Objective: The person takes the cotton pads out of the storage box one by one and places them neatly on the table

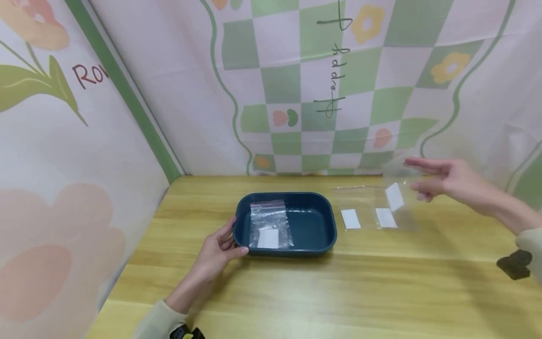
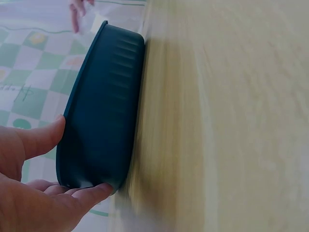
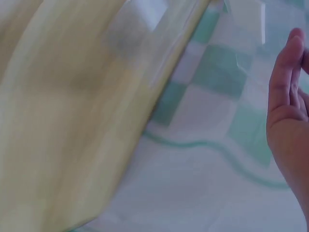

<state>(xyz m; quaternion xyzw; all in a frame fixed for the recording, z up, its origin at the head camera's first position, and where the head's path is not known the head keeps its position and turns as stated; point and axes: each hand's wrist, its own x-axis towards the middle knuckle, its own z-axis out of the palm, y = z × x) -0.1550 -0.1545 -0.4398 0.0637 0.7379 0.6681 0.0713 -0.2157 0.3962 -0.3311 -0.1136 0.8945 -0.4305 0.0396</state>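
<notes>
My left hand [image 1: 218,252] grips the left end of a dark blue tray [image 1: 313,252], thumb at the rim and fingers against the outer wall. In the tray lies a clear zip bag [image 1: 271,214] with a white label. At the right, my right hand [image 1: 453,181] pinches another clear plastic bag [image 1: 394,176] at its fingertips. This bag hangs raised over the table and carries a white label [image 1: 394,197]. The right wrist view shows the fingers nearly straight beside the transparent film [image 3: 248,34].
Right of the tray, clear bags with white labels [image 1: 350,219] lie on the wooden table [image 1: 338,292], partly overlapped by the raised bag. A printed curtain [image 1: 190,117] hangs directly behind the table's back edge, and another printed panel [image 1: 84,188] stands along the left side.
</notes>
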